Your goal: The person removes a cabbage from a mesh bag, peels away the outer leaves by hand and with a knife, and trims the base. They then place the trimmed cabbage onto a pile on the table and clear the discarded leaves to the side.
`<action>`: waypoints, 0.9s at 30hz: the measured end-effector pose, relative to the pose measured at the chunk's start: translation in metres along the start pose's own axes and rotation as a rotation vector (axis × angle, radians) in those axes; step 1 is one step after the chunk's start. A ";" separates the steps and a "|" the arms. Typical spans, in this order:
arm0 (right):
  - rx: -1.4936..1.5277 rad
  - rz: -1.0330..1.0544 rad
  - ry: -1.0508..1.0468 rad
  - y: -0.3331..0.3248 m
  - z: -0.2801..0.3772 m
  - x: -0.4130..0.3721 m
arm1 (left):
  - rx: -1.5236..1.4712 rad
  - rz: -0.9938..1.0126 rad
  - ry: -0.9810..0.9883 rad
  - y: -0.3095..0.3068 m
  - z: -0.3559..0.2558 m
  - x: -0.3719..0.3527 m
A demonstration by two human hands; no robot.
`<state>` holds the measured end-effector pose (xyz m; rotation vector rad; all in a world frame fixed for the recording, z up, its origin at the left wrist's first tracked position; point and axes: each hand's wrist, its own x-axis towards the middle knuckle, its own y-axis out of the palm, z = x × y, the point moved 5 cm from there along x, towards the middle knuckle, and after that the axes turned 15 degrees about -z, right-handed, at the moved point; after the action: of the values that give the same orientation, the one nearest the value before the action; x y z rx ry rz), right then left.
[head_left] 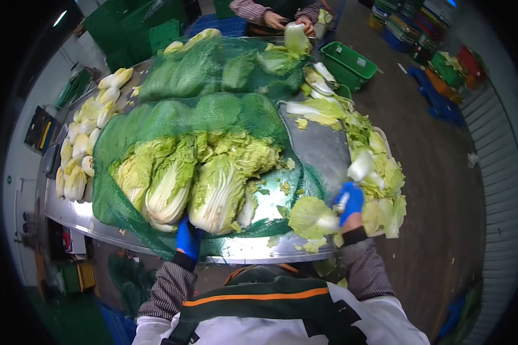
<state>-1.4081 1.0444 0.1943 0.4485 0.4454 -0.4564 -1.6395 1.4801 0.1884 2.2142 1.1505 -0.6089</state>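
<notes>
My left hand, in a blue glove, reaches up at the table's near edge, between the bases of two napa cabbages; its fingers are hidden. One napa cabbage lies to its upper left, another napa cabbage to its upper right. Both lie in the mouth of a green net sack. My right hand, also blue-gloved, is closed at the table's right side. A small whitish thing shows at its fingers, too blurred to name. Beside it lies a loose cabbage leaf. A white leaf piece is blurred just above the hand.
Cut leaves heap in a container along the right edge. Behind is another filled net sack. Trimmed pale cabbages line the left side. Across the table a person's hands hold a cabbage, near a green crate.
</notes>
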 end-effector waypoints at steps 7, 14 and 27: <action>-0.443 -0.188 -0.148 -0.093 0.044 0.071 | -0.261 0.142 -0.158 0.034 -0.001 0.002; -0.389 0.175 0.081 0.016 -0.030 -0.065 | 0.060 0.447 -0.407 0.116 0.011 -0.144; -0.657 0.284 0.026 0.013 -0.030 -0.063 | 1.519 0.726 1.021 0.188 0.018 -0.076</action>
<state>-1.4619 1.0899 0.2050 -0.1207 0.5190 -0.0146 -1.5243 1.3354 0.2736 4.1578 -0.1929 0.2012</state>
